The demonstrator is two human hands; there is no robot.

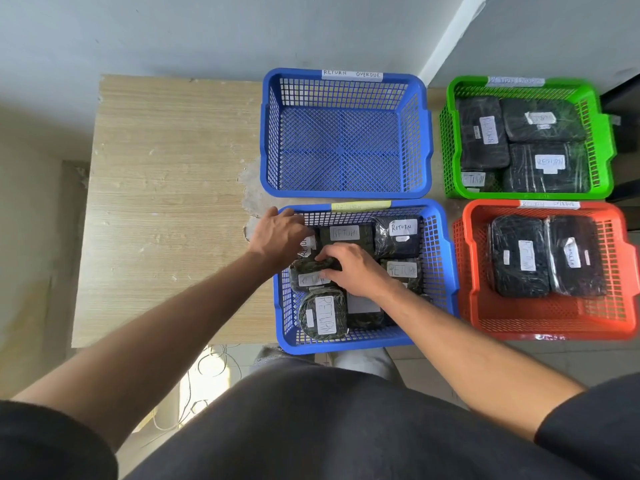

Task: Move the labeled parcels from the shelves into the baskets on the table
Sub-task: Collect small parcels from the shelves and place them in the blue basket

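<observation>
The near blue basket (446,271) holds several dark wrapped parcels with white RETURN labels, such as one at its front left (323,318) and one at its back right (398,235). My left hand (277,233) rests over the basket's back left corner, fingers on a parcel there. My right hand (353,268) lies on the middle of the pile, fingers curled around the edge of a dark parcel (315,268). The far blue basket (346,192), labeled RETURN OVERDUE, holds nothing.
A green basket (530,194) at the back right holds several labeled parcels. The red basket (540,327) at the front right holds two. All stand on a light wooden table (166,202) against a wall. Loose cables lie on the floor below.
</observation>
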